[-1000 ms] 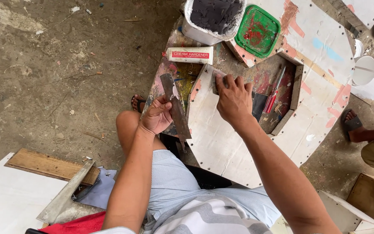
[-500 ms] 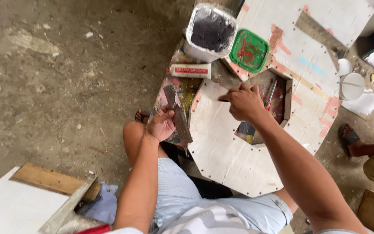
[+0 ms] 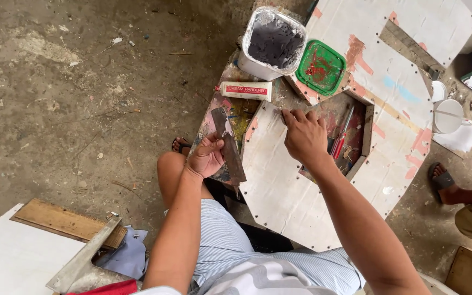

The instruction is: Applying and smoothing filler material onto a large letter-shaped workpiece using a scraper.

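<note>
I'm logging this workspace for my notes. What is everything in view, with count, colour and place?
White octagonal panel with a cut-out: one, white with pink patches, centre, on the ground.
Tub of dark grey paste: one, white walls, top centre.
Green square lid: one, red-smeared, right of the tub.
White tube: one, below the tub.
Red-handled tool: one, inside the cut-out.
White cup: one, right edge.
Wooden board: one, brown, lower left.
Metal angle strip: one, grey, lower left.
Another person's sandalled foot: one, right.
Dark flat scraper blade: one, in the left hand.
Left hand: grips the blade.
Right hand: fingers on the panel's edge.
</note>
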